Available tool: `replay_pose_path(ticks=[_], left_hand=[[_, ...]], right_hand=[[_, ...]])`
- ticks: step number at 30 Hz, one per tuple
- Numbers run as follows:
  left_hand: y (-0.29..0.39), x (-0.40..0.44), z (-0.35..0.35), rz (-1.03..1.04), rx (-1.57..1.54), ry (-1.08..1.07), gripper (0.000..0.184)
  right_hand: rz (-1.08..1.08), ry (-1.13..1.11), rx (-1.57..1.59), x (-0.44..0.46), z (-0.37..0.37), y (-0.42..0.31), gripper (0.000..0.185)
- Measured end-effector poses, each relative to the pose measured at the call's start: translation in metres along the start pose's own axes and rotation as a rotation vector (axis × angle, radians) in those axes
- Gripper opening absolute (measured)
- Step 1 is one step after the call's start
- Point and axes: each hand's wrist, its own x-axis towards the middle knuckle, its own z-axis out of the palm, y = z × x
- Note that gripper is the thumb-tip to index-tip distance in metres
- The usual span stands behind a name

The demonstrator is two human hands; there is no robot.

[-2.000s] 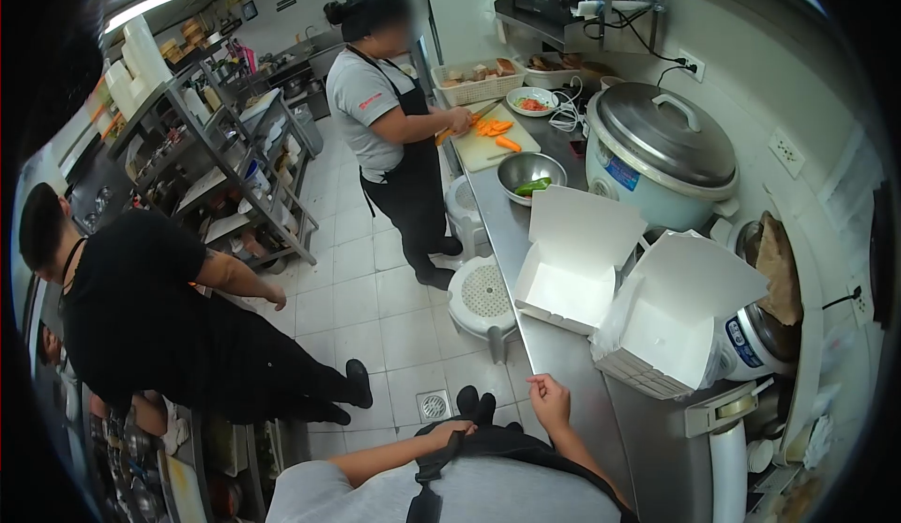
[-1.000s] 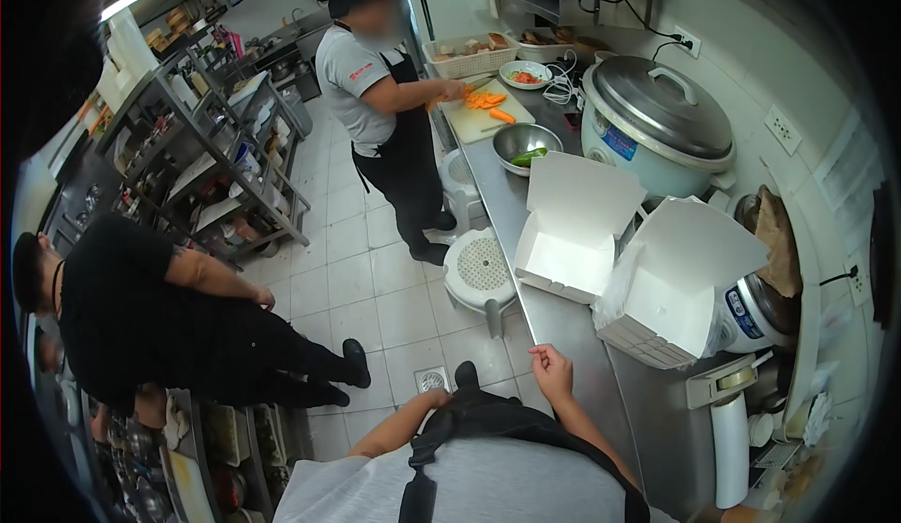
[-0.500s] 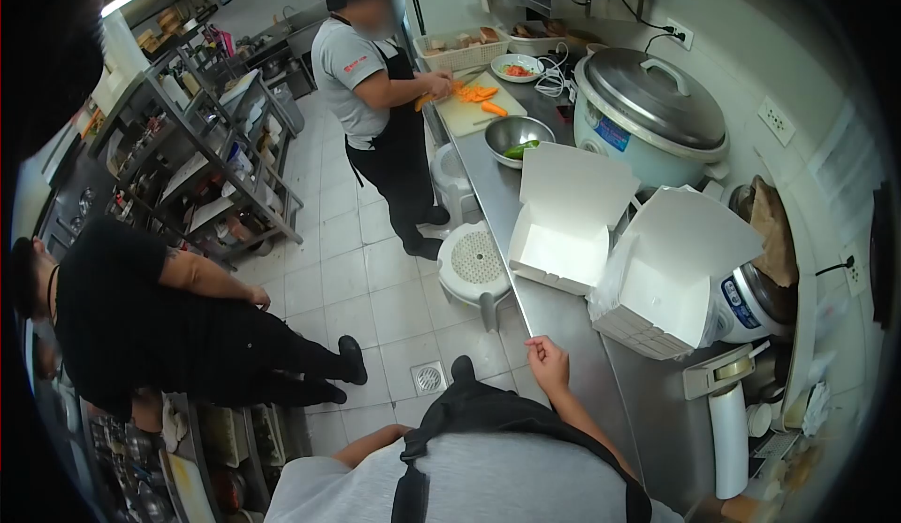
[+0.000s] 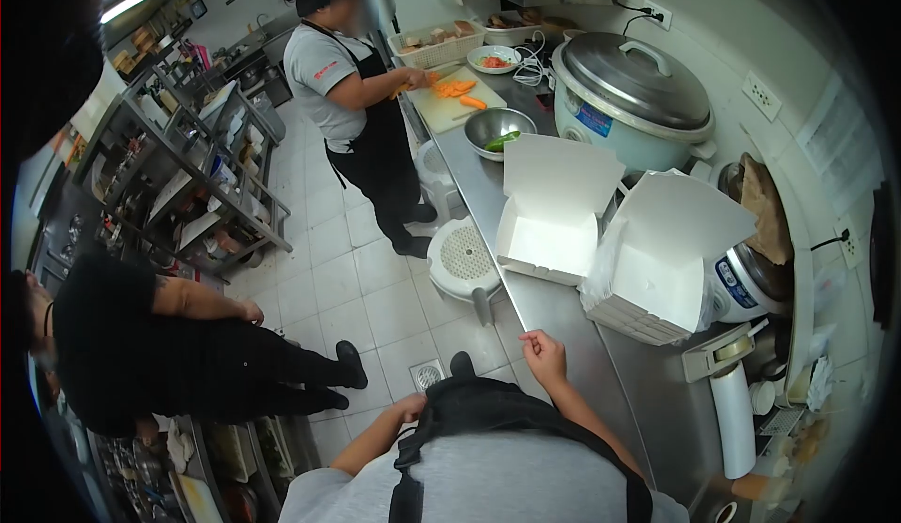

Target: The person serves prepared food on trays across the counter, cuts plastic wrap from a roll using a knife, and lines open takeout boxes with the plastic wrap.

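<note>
My right hand (image 4: 544,356) is loosely curled at the edge of the steel counter (image 4: 587,373), and what its fingers hold, if anything, is too small to tell. Beside the black apron (image 4: 479,410) at my waist is my left hand (image 4: 410,407), its fingers partly hidden. Farther along the counter stand two open white boxes, one on the left (image 4: 552,234) and one on the right (image 4: 652,284), the right one on a stack of flattened boxes. A metal bowl (image 4: 488,129) holds a green vegetable (image 4: 503,141).
A co-worker (image 4: 328,82) handles carrots at a cutting board (image 4: 441,110). Another person (image 4: 122,335) in black bends at the left. A large rice cooker (image 4: 629,100) stands by the wall, stools (image 4: 465,255) beside the counter, a shelf rack (image 4: 188,176) farther left.
The view has shifted, so the counter and boxes sit farther left and higher. My left hand, hidden half a second ago, shows again beside the apron. My right hand stays at the counter edge.
</note>
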Motion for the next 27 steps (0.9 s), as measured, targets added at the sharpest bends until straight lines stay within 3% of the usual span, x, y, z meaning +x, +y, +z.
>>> replay_pose_path(ticks=[4, 6, 8, 11, 14, 18, 20, 23, 26, 27], left_hand=[[0.033, 0.0, -0.012, 0.004, -0.373, -0.238, 0.017], [0.064, -0.012, -0.002, -0.055, -0.042, -0.042, 0.024], [0.042, 0.018, -0.002, -0.067, 0.066, 0.016, 0.03], [0.048, 0.013, 0.002, 0.183, 0.482, 0.072, 0.038], [0.052, 0.019, -0.004, -0.01, 0.413, -0.009, 0.044], [0.054, 0.021, -0.009, -0.019, 0.754, -0.128, 0.038], [0.052, 0.031, -0.001, -0.011, 1.065, -0.033, 0.035], [0.043, 0.029, 0.016, 0.001, 0.887, 0.348, 0.03], [0.0, 0.057, 0.02, 0.182, 0.847, 0.468, 0.027], [-0.002, 0.056, 0.018, 0.211, 0.812, 0.362, 0.027]], right_hand=[[-0.009, -0.009, -0.03, 0.001, -0.001, -0.003, 0.01], [-0.013, 0.001, -0.009, 0.001, 0.001, -0.001, 0.01], [-0.027, 0.011, -0.023, 0.001, 0.001, 0.001, 0.01], [-0.019, 0.005, -0.026, 0.0, -0.002, -0.002, 0.01], [-0.015, 0.007, -0.023, 0.001, 0.0, 0.001, 0.009], [-0.04, 0.017, -0.033, 0.001, 0.002, 0.002, 0.009], [-0.035, 0.014, -0.035, 0.002, 0.002, 0.0, 0.009], [-0.029, 0.014, -0.023, 0.001, 0.001, 0.001, 0.01], [-0.037, 0.015, -0.021, -0.001, 0.002, 0.008, 0.009], [-0.045, 0.015, -0.024, 0.0, 0.002, 0.008, 0.009]])
